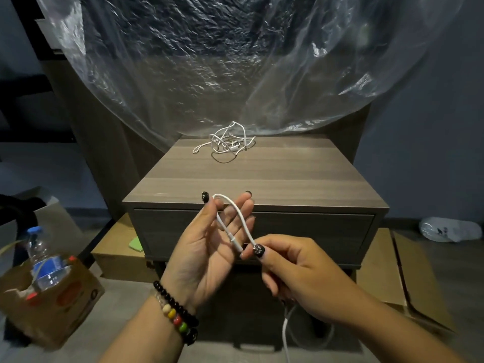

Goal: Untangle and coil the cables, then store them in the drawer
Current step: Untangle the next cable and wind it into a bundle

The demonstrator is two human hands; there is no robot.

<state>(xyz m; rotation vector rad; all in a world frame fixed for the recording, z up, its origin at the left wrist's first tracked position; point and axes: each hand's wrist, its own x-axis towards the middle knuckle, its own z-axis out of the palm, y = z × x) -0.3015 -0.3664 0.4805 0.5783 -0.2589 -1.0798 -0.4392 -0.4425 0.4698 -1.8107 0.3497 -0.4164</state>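
Note:
A white cable [242, 218] loops over my left hand [207, 244], which is held palm up with fingers nearly straight in front of the shut drawer [314, 231]. The thumb presses the cable against the fingers near its plug end. My right hand [296, 271] pinches the same cable between thumb and forefinger just right of the left palm. The rest of that cable hangs down below my right hand toward the floor. A second tangle of white cables [227, 142] lies at the back of the wooden nightstand top [288, 174].
A crinkled clear plastic sheet [209, 61] hangs behind the nightstand. At left, an open cardboard box [52, 305] holds a water bottle [43, 260]. Flat cardboard [387, 271] lies on the floor at right, a small box [117, 252] left of the drawer.

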